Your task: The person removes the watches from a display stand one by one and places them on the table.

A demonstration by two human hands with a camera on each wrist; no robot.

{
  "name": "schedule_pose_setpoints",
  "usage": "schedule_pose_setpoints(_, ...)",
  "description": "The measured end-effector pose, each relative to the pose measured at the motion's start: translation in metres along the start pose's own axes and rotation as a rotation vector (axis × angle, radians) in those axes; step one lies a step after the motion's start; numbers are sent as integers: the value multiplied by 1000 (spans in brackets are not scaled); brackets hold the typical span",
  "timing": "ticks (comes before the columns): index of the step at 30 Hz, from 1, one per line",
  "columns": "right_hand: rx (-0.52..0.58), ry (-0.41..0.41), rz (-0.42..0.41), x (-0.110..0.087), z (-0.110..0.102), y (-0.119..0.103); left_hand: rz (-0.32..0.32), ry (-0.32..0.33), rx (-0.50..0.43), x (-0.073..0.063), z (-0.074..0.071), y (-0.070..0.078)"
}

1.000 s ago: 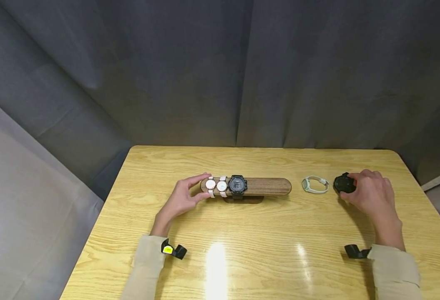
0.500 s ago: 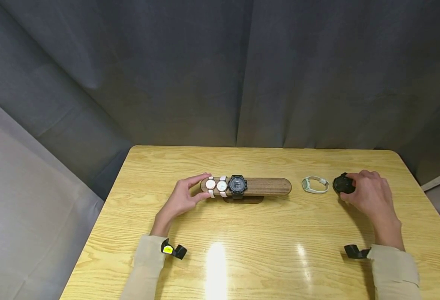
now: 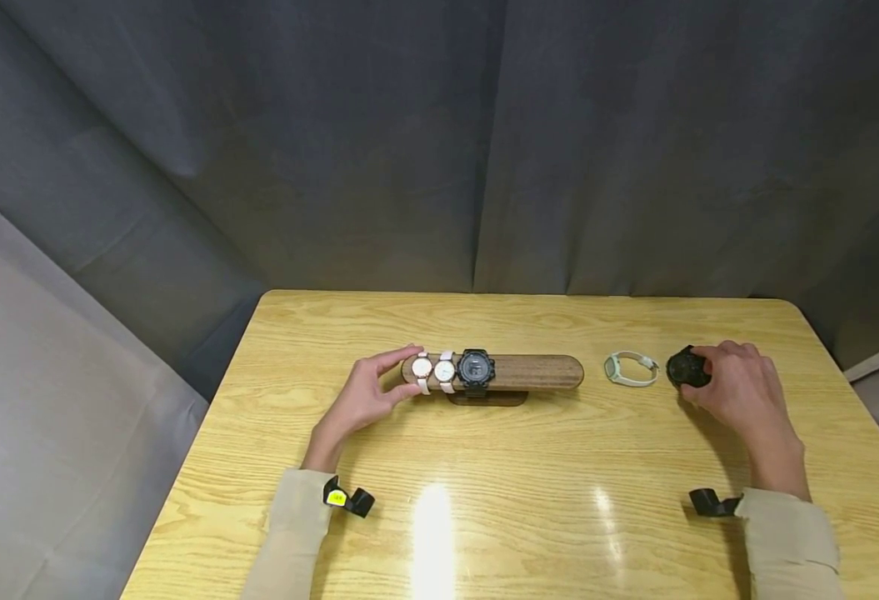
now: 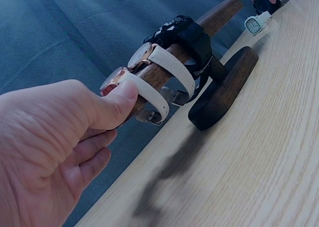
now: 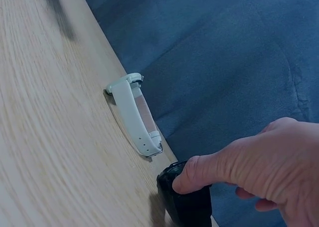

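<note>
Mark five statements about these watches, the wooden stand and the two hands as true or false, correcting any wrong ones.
1. The left hand is at one end of the long, rounded, dark-brown wooden stand. True.
2. The stand bears only two watches. False: it bears three, two round-faced white-strapped watches and one bulky black watch.
3. The right hand grips a second round black watch, off the stand. True.
4. The bulky black watch is the one nearest the left hand. False: a white-strapped one is.
5. A pale mint-green watch with a squarish face rests on the light wood-grain table. True.
</note>
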State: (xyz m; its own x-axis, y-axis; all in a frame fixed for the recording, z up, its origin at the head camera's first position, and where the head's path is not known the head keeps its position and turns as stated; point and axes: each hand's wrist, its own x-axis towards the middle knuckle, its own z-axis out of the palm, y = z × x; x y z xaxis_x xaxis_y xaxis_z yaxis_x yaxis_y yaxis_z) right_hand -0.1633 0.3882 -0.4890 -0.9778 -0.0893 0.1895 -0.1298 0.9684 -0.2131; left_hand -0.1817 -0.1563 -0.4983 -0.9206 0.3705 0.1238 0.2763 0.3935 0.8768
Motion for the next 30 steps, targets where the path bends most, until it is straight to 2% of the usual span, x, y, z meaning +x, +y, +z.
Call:
schedule_pose_setpoints(8, 36, 14, -14, 0, 0, 1, -2, -5, 7, 1, -1, -6)
schedule_pose_setpoints(22, 259, 188, -151, 6, 4, -20, 6, 1, 11, 0, -1, -5)
schedule_pose_setpoints(30, 393, 157, -124, 5, 1, -35, 1, -7, 23, 0, -1, -5)
